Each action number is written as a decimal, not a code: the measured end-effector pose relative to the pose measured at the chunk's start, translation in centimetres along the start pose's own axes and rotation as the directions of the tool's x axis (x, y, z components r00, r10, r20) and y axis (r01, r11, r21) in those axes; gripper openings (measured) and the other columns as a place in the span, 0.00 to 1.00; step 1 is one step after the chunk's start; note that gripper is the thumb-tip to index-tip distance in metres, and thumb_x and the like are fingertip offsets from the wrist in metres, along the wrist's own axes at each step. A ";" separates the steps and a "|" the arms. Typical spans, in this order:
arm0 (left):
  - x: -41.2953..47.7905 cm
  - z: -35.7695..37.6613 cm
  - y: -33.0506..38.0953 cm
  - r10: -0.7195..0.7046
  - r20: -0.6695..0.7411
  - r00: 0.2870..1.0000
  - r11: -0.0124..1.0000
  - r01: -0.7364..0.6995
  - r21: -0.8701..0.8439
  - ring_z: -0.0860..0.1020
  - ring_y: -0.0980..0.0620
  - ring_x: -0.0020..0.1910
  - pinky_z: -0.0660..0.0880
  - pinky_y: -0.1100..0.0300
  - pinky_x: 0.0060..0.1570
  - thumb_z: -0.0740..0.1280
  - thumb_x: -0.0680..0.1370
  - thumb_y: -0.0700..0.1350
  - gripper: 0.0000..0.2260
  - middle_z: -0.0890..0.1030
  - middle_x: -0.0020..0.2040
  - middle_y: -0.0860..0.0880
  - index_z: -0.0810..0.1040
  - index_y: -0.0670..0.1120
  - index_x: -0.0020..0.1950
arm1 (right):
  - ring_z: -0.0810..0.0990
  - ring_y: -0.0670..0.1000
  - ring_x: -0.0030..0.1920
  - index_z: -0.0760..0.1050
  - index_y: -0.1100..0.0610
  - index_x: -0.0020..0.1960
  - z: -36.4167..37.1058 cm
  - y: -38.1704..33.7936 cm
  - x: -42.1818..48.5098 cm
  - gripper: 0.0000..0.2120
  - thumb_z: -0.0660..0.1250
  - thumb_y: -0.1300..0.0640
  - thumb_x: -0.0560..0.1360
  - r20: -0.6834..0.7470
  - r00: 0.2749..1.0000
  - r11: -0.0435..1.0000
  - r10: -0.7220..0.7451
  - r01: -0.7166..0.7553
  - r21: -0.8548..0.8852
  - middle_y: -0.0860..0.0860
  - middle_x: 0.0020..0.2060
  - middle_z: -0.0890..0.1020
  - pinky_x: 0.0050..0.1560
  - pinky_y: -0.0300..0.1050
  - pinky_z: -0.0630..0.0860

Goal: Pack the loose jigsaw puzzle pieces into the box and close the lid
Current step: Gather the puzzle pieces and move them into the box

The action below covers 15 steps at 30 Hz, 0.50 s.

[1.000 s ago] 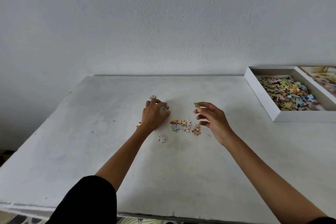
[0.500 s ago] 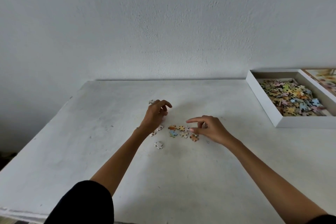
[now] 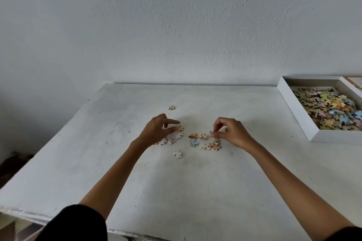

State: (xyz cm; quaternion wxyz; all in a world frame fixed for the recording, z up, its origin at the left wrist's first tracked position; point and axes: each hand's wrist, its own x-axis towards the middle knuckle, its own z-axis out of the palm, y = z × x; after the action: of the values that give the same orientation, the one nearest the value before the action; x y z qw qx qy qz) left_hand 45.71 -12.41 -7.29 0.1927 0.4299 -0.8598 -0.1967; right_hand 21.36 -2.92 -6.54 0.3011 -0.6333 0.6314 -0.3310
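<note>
Though not done yet, looks well past halfway.

Head view: shows box [image 3: 293, 109] open at the right edge of the desk [image 3: 137, 182], heaped with colourful pieces. Leaves a small scatter of loose pieces [image 3: 204, 136] on the desk, well left of the box. Adds a stray piece [image 3: 171, 107] further from the box toward the wall, and a pale piece [image 3: 177, 154] on the scatter's near side.

Finds right hand [image 3: 229, 133] at the scatter's box-side end, pinching a single piece [image 3: 212, 132] between thumb and fingertips, just above the desk. Finds left hand [image 3: 158, 131] at the end away from the box, index and thumb spread apart over an orange piece [image 3: 180, 128], gripping nothing visible. Can't tell about anything tucked in the palm.

Probably the lid [image 3: 355, 81]: printed panel just beyond the box, cut off by the frame edge, not on.

Remaining, by judgement: collect the handful of strays, carry across to the box, then fit lid.
</note>
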 end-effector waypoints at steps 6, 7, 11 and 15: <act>0.2 0.9 -0.4 -0.026 -0.026 0.999 1.000 0.026 -0.015 0.68 0.58 0.35 0.63 0.64 0.33 0.68 0.74 0.49 0.11 0.68 0.39 0.54 0.80 0.54 0.56 | 0.57 0.42 0.20 0.71 0.54 0.41 -1.0 -0.7 0.1 0.05 0.62 0.62 0.75 0.088 0.992 0.670 0.091 -0.126 0.731 0.50 0.38 0.83 0.20 0.33 0.53; 0.2 1.1 -0.4 -0.014 -0.018 1.000 1.000 0.014 -0.007 0.68 0.58 0.35 0.63 0.63 0.33 0.68 0.74 0.49 0.12 0.69 0.40 0.53 0.80 0.54 0.57 | 0.57 0.42 0.20 0.72 0.54 0.44 -1.0 -0.8 0.2 0.05 0.61 0.63 0.75 0.112 0.989 0.564 0.098 -0.148 0.813 0.49 0.36 0.82 0.20 0.33 0.53; 0.6 1.0 -0.6 0.026 0.013 1.000 0.999 -0.026 0.018 0.71 0.54 0.40 0.66 0.65 0.35 0.69 0.73 0.48 0.12 0.71 0.46 0.51 0.80 0.53 0.55 | 0.62 0.42 0.20 0.75 0.56 0.46 -0.1 -0.8 0.8 0.12 0.53 0.63 0.75 0.212 0.965 0.288 0.155 -0.249 0.925 0.48 0.31 0.77 0.17 0.32 0.56; 1.3 0.7 -0.9 0.087 0.017 0.996 0.994 -0.086 -0.063 0.72 0.61 0.37 0.66 0.67 0.36 0.71 0.72 0.44 0.07 0.74 0.47 0.51 0.78 0.45 0.48 | 0.59 0.43 0.19 0.65 0.55 0.29 0.6 -0.7 1.2 0.17 0.58 0.54 0.76 0.177 0.950 0.550 0.256 -0.294 0.782 0.47 0.22 0.68 0.17 0.33 0.55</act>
State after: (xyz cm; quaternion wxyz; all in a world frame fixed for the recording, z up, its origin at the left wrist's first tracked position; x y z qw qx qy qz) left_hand 45.18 -13.84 -8.16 0.2057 0.3843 -0.8729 -0.2190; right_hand 22.25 -4.16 -6.36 0.6137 -0.3307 0.4999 -0.5139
